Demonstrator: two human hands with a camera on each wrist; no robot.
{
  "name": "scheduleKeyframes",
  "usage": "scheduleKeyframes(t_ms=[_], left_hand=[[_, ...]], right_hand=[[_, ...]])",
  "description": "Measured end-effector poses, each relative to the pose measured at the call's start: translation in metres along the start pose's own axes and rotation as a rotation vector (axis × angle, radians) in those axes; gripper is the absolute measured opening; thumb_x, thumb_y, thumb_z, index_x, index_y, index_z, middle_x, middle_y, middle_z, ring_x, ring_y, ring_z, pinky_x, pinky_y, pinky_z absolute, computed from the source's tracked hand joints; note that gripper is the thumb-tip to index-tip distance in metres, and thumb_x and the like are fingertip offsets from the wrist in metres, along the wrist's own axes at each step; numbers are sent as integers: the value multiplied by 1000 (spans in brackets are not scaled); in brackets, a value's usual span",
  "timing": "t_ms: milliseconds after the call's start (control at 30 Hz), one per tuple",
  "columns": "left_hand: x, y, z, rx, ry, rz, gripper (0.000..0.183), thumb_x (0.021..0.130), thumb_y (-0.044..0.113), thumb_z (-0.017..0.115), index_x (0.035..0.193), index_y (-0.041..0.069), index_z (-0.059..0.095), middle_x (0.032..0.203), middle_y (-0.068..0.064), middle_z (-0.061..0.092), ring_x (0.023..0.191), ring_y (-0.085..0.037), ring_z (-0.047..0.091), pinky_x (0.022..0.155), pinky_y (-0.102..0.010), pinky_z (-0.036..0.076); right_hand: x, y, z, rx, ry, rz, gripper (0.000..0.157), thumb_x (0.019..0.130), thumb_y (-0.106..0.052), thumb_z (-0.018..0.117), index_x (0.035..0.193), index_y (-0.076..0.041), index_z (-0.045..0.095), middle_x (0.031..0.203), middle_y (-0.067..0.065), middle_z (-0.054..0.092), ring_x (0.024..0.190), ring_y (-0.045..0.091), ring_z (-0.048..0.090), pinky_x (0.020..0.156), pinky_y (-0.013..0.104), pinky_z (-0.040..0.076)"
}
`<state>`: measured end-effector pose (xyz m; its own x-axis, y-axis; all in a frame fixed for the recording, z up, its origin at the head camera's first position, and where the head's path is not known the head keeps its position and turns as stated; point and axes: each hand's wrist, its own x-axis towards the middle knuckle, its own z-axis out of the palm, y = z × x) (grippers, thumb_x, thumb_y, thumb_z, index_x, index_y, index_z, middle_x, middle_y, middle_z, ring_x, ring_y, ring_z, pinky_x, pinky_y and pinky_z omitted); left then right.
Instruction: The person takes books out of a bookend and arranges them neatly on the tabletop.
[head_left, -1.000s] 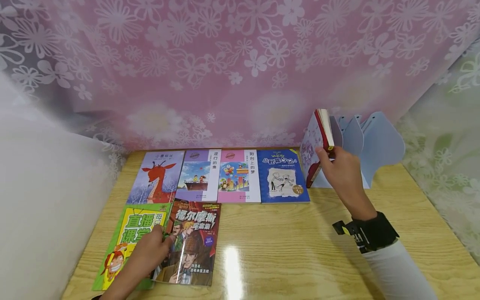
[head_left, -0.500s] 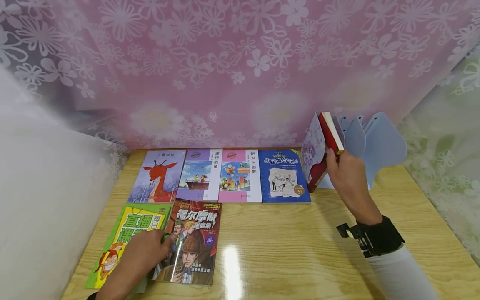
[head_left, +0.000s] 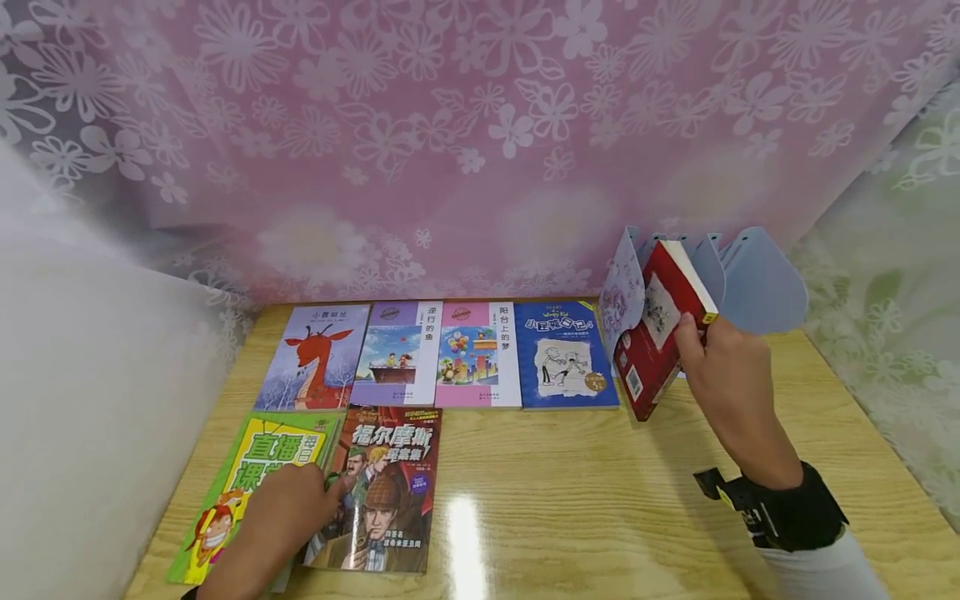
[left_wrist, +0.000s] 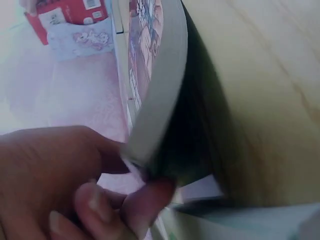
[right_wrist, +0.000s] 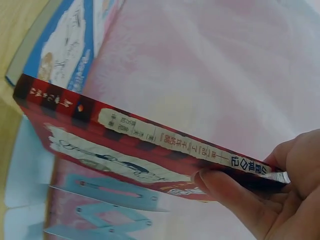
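My right hand [head_left: 735, 387] pinches a red paperback [head_left: 660, 333] by one end, thumb on one cover. The book stands tilted at the left slot of a light blue bookend rack [head_left: 761, 279], its lower corner jutting out in front. In the right wrist view its red and black checked spine [right_wrist: 125, 132] faces the camera. My left hand [head_left: 288, 508] pinches the left edge of a detective storybook [head_left: 386, 508]; in the left wrist view that book's page edge [left_wrist: 167, 75] stands above the table, fingers underneath. A green book [head_left: 206, 546] lies partly hidden beneath this hand.
Along the back lie a giraffe-cover book [head_left: 315, 358], a purple book [head_left: 397, 354], a pink book [head_left: 476, 354] and a blue book [head_left: 568, 354], side by side. A pink flowered curtain [head_left: 450, 167] rises behind the wooden table [head_left: 540, 500].
The red paperback has come forward and to the right out of the rack's left slot, showing more of its cover. My left hand keeps its pinch on the detective storybook; the green book shifted slightly left.
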<state>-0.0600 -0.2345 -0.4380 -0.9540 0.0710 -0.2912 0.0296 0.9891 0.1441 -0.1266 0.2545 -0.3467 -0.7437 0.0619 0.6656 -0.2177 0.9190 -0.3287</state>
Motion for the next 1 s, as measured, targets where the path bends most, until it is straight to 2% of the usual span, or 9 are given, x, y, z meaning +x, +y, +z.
scheduleKeyframes(t_ms=[67,267,467,567,700,800,867,933,1000], left_hand=[[0,2,0,32,10,-1,53,92,49,55,53,14,50,49,-5,46,43,-19,43,41,-34,36],[0,9,-3,93,86,19,53,88,48,62,51,13,47,46,-4,43,41,-19,42,40,-34,38],[3,18,-7,42,231,110,46,82,42,71,54,14,49,45,0,40,39,-15,38,38,-31,32],[5,27,-10,-16,320,170,36,82,38,72,64,9,60,44,4,37,37,-12,35,37,-28,28],[9,43,-16,-108,414,238,34,84,34,71,94,2,68,44,6,39,35,-8,32,36,-26,28],[12,55,-21,-193,434,293,44,85,33,71,115,1,63,59,-1,58,38,-7,38,38,-26,34],[12,63,-24,-246,439,340,51,86,34,70,124,3,58,82,-8,68,51,-9,54,46,-29,47],[12,71,-27,-281,458,406,55,86,35,70,130,5,54,107,-13,68,71,-16,64,61,-34,55],[11,78,-30,-311,463,455,59,87,37,69,134,8,50,118,-13,64,92,-22,65,73,-41,55]], right_hand=[[-2,-4,-9,-6,-3,2,33,95,-20,50,83,10,52,67,26,57,47,36,53,39,53,44],[-8,-15,-33,-20,-55,65,38,95,-23,50,84,12,56,74,32,62,49,38,56,37,47,44],[-13,-27,-55,-41,-97,119,40,97,-28,47,87,10,58,78,30,64,47,30,51,35,34,32],[-15,-32,-63,-29,-80,99,38,96,-26,48,81,7,57,69,25,62,40,24,43,33,31,27],[-16,-37,-67,-8,-51,55,36,96,-23,50,74,5,55,62,22,60,36,17,35,32,31,23],[-18,-41,-68,9,-45,46,35,95,-23,52,76,7,58,65,24,62,37,17,38,31,30,24],[-20,-43,-68,23,-44,50,35,95,-23,52,79,7,59,66,24,63,38,18,41,31,29,26],[-21,-46,-67,40,-48,48,34,95,-23,53,84,9,61,68,25,64,40,20,46,32,28,28],[-22,-50,-66,58,-56,45,33,94,-23,54,88,8,62,69,24,65,43,22,49,33,28,31]])
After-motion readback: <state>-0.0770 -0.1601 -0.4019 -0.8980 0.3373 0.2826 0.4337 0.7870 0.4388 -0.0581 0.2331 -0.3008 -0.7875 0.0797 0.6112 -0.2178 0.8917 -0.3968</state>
